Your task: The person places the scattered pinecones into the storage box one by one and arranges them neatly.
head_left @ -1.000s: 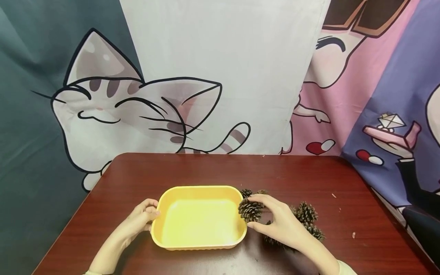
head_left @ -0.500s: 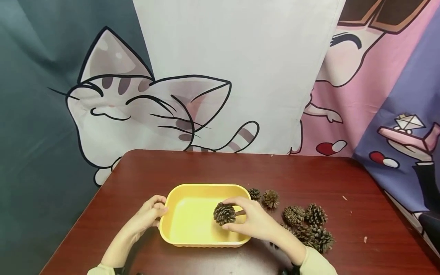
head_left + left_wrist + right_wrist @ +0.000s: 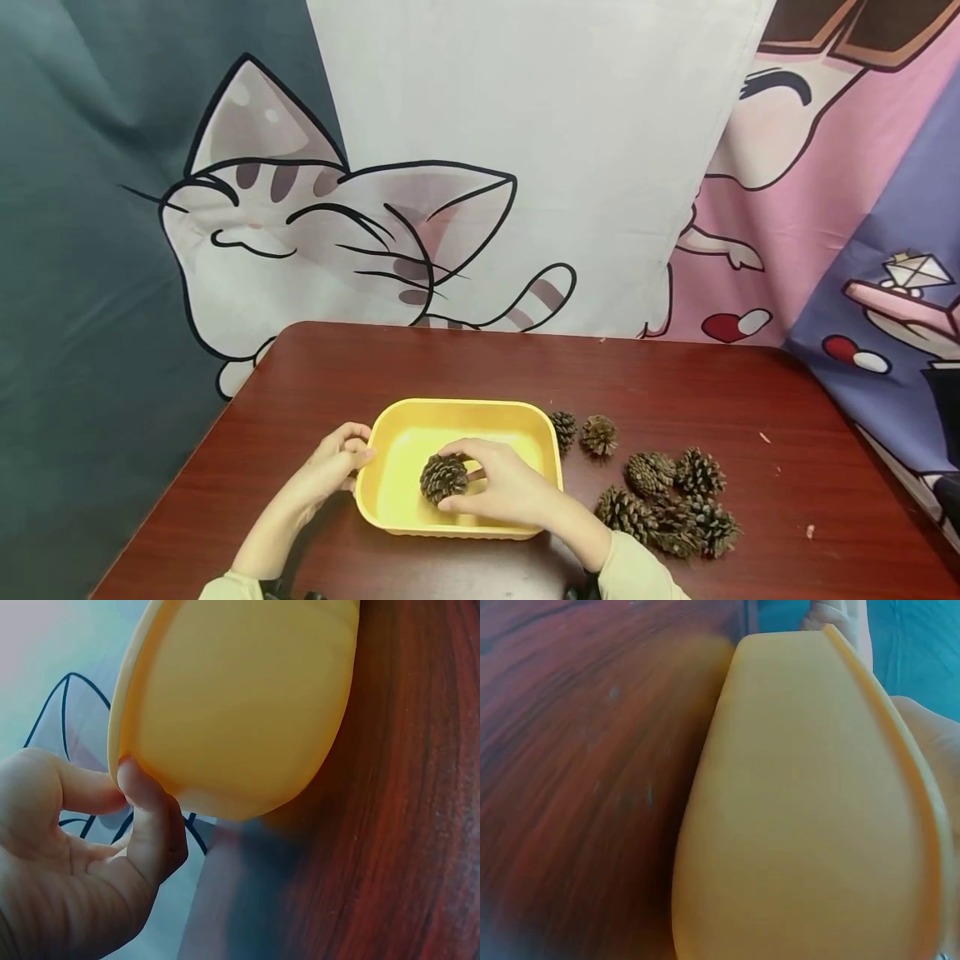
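A yellow rectangular tub [image 3: 457, 528] with rounded corners stands on the table. My left hand [image 3: 330, 468] pinches its left rim between thumb and finger; the left wrist view shows this grip [image 3: 127, 817] close up. Inside the tub, my right hand [image 3: 506, 487] holds a brown pine cone [image 3: 442, 479] between thumb and fingers, over the left half of the tub's floor. From the right wrist, the tub's outer wall [image 3: 802, 802] fills most of the view and hides the pine cone; only part of the right hand shows beyond the rim.
Several pine cones [image 3: 675, 512] lie clustered on the table to the right of the tub. Two more, one [image 3: 600, 436] apart and one [image 3: 564, 429] by the tub's far right corner, lie behind. A printed cat curtain [image 3: 315, 242] hangs beyond the reddish-brown table [image 3: 450, 354].
My right hand has carried the pine cone from the tub's right edge leftward over the rim and into the tub. My left hand stays on the left rim. The head view has shifted slightly.
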`<state>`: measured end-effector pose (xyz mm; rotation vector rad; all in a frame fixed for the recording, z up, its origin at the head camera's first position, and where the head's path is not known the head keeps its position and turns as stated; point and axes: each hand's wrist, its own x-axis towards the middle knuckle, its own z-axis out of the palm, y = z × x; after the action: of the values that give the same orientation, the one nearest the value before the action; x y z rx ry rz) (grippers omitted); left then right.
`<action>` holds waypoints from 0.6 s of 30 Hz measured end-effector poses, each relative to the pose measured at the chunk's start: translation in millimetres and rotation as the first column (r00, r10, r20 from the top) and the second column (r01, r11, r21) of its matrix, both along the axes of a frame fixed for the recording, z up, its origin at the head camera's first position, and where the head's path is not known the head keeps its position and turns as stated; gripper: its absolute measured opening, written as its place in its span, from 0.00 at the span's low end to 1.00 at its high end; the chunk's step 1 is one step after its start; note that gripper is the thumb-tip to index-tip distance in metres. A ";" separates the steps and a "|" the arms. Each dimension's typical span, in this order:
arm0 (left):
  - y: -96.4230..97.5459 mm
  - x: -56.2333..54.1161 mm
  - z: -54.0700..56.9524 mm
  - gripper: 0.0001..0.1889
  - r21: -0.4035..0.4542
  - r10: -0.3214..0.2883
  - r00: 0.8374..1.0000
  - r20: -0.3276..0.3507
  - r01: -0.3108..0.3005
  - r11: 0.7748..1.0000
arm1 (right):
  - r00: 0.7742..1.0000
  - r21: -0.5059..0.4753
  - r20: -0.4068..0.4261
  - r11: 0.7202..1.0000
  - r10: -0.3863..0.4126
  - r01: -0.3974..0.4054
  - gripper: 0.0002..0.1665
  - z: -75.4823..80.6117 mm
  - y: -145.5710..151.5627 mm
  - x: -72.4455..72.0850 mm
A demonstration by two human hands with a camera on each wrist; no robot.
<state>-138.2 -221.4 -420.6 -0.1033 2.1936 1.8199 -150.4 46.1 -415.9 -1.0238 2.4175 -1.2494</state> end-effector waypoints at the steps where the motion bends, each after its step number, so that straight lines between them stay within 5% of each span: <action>1: 1.7 0.4 -0.1 0.16 -0.010 0.013 1.000 -0.001 -0.013 1.000 | 1.000 0.005 0.014 1.000 0.015 -0.015 0.31 -2.1 -2.9 -0.3; 4: 5.4 1.2 -0.2 0.15 -0.031 0.047 0.999 -0.003 -0.047 0.998 | 0.998 0.032 0.019 0.997 0.065 -0.065 0.30 -7.5 -11.5 -1.1; 12: 7.6 0.7 4.0 0.14 -0.030 0.046 0.999 -0.018 -0.047 0.998 | 0.972 0.178 -0.171 0.975 0.161 -0.131 0.27 -5.3 -31.1 0.4; 18: 5.8 3.5 6.2 0.15 -0.046 0.029 0.999 -0.044 -0.031 0.998 | 0.975 0.244 -0.143 0.961 0.170 -0.132 0.24 -10.1 -51.0 1.6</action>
<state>-134.7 -215.6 -414.4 -0.1079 2.2771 1.8028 -148.7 -4.9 -426.0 -1.2537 2.4747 -0.8377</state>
